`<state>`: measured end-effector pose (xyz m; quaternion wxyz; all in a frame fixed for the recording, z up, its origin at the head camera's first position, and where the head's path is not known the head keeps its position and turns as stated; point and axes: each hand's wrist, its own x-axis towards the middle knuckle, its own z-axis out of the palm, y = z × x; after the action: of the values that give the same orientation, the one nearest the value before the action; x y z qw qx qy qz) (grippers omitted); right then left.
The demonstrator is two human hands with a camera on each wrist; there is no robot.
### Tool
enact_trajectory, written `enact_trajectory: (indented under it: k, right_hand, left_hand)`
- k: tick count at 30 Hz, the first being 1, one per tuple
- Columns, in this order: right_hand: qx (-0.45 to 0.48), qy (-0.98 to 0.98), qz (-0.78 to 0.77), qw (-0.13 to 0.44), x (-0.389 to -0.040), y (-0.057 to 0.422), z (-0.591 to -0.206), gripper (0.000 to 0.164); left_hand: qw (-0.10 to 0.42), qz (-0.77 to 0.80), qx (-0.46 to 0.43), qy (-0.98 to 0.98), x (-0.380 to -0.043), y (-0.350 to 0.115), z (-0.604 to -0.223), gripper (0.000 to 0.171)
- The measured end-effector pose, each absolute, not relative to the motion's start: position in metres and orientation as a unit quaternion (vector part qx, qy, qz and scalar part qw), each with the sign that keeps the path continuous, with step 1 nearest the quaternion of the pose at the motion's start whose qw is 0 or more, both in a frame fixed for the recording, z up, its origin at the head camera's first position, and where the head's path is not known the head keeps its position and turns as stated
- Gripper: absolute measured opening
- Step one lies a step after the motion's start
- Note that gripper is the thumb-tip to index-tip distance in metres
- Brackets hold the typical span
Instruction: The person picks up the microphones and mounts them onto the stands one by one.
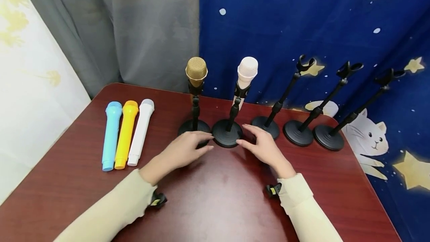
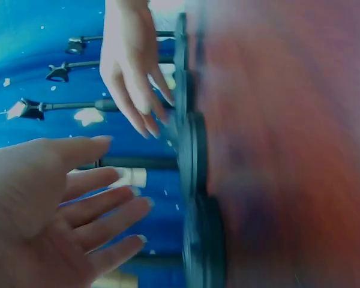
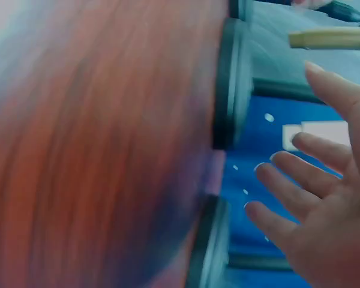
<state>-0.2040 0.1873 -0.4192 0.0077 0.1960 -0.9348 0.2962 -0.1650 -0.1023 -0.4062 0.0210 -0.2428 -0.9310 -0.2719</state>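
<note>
Two microphones stand upright in black desk stands: a gold microphone [image 1: 196, 71] at the left and a white microphone [image 1: 248, 70] beside it. My left hand [image 1: 184, 148] is by the gold one's stand, fingers extended and pointing right, partly covering that base. On the other side of the white one's stand base [image 1: 227, 133], my right hand [image 1: 263, 146] has its fingers spread toward it. Both wrist views show open palms, the left hand [image 2: 66, 210] and the right hand [image 3: 324, 186], with nothing in them, close to the round bases.
Three black stands [image 1: 268, 126] with bare clips line the table's back right. On the left lie a blue microphone [image 1: 112, 135], a yellow microphone [image 1: 126, 135] and another white microphone [image 1: 141, 133]. Grey and blue curtains [image 1: 285, 18] hang behind the reddish table [image 1: 215, 204].
</note>
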Motion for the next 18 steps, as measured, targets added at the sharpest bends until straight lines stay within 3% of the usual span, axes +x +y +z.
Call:
enact_trajectory:
  k: [4,10,14,18]
  right_hand:
    - [0.14,-0.92,0.364,0.045,-0.194,0.204,-0.406,0.058]
    - [0.047,-0.856,0.508,0.084,-0.192,0.221,-0.384,0.047]
    - [0.013,-0.773,0.63,0.077,-0.196,0.226,-0.37,0.055]
    - [-0.007,-0.736,0.674,0.056,-0.2,0.232,-0.36,0.055]
  left_hand:
    - [0.108,-0.293,-0.183,-0.932,-0.152,-0.14,-0.404,0.034]
    - [0.159,-0.311,-0.058,-0.935,-0.148,-0.195,-0.4,0.036]
    - [0.132,-0.307,-0.006,-0.942,-0.15,-0.218,-0.398,0.053]
    - [0.05,-0.333,0.016,-0.941,-0.157,-0.235,-0.399,0.072]
